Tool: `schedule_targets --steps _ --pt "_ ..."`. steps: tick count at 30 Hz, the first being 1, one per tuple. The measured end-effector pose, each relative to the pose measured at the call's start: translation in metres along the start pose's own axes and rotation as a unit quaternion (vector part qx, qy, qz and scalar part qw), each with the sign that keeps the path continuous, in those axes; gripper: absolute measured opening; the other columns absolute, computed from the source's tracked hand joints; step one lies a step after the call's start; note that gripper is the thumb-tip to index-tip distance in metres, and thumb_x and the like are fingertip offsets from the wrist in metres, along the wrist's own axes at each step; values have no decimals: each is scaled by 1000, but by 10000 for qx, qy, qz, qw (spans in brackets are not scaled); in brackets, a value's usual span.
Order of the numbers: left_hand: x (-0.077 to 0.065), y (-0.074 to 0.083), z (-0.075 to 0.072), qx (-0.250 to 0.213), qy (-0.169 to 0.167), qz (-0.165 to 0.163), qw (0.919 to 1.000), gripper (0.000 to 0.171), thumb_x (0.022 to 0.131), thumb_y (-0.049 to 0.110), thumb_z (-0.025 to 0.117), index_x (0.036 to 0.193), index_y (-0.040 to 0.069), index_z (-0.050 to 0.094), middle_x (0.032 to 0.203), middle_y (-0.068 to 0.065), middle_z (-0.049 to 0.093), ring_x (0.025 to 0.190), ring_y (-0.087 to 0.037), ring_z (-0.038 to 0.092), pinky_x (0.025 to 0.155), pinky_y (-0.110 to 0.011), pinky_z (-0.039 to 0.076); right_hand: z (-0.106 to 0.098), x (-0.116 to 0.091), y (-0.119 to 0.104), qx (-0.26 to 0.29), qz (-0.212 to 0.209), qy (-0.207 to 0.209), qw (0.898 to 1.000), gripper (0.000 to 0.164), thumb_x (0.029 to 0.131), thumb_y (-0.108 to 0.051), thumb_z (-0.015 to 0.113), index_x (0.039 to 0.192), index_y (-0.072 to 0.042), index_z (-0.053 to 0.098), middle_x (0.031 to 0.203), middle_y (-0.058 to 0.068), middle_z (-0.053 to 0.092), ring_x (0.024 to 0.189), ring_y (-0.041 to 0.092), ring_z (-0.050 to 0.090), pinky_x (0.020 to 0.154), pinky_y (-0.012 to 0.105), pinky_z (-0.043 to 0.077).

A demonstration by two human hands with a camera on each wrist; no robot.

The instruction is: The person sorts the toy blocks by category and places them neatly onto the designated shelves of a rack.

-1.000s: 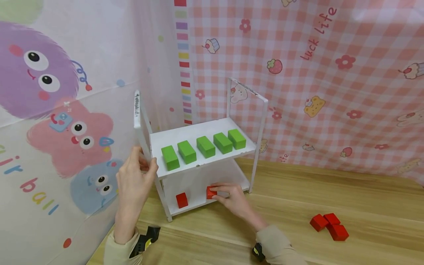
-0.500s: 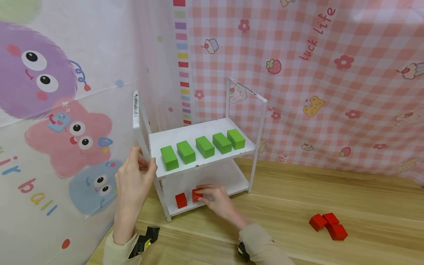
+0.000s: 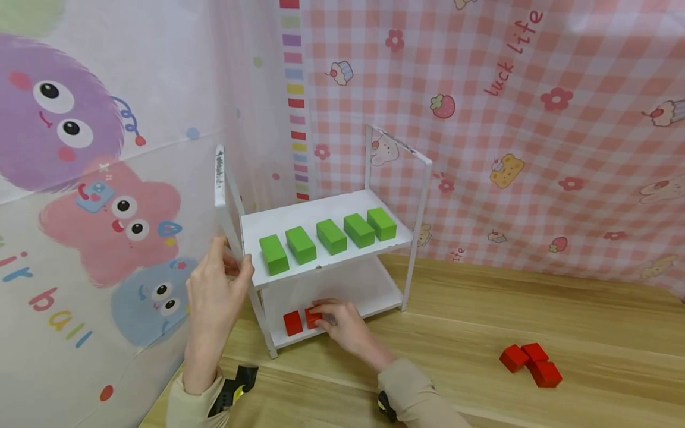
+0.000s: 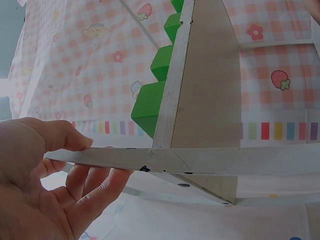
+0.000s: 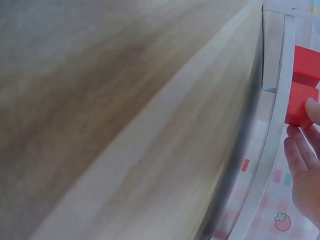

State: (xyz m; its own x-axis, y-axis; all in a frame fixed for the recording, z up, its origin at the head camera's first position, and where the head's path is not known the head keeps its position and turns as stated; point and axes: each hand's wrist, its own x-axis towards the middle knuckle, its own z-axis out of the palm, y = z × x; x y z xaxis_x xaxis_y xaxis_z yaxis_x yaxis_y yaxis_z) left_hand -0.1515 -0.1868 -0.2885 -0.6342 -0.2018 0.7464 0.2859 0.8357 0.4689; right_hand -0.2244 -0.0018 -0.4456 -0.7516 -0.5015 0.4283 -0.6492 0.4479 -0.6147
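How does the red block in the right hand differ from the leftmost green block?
Colour: the red block is red, the green block green.
Level: the red block is at the lower shelf; the green block sits on the upper shelf.
Contact: the right hand pinches the red block; no hand touches the green block.
Shared: both are plain, flat-faced blocks.

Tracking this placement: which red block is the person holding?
The red block further right on the lower shelf; only it is pinched by the right hand.
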Motion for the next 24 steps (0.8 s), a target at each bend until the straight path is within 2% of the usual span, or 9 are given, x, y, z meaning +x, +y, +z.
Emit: schedule_targets --steps 7,13,19,24 --pt "0 -1 0 36 6 -11 10000 22 82 6 64 98 -2 52 68 -14 58 62 -33 64 55 -45 46 -2 -3 -2 -220 25 -49 9997 25 82 -5 70 107 -4 71 123 14 64 118 30 59 96 38 50" --pt "-1 0 0 43 28 27 10000 22 81 7 64 98 -2 52 67 -13 58 61 -31 64 54 -43 46 -9 -10 -1 -334 -232 227 9989 26 83 -8 70 109 -5 70 118 11 67 113 28 62 96 39 49" --pt "0 0 0 -31 13 76 10000 19 82 4 63 98 -3 53 68 -14 59 62 -32 65 54 -41 45 -28 -24 3 -155 -421 456 9980 24 82 -8 70 106 -4 70 110 10 70 105 24 66 91 37 52" --pt "0 0 0 -27 26 88 10000 20 82 4 64 98 -3 53 68 -14 59 60 -32 64 53 -39 44 -50 -39 11 -278 -506 538 9969 25 80 -9 72 105 -4 70 109 11 70 102 25 67 90 39 52"
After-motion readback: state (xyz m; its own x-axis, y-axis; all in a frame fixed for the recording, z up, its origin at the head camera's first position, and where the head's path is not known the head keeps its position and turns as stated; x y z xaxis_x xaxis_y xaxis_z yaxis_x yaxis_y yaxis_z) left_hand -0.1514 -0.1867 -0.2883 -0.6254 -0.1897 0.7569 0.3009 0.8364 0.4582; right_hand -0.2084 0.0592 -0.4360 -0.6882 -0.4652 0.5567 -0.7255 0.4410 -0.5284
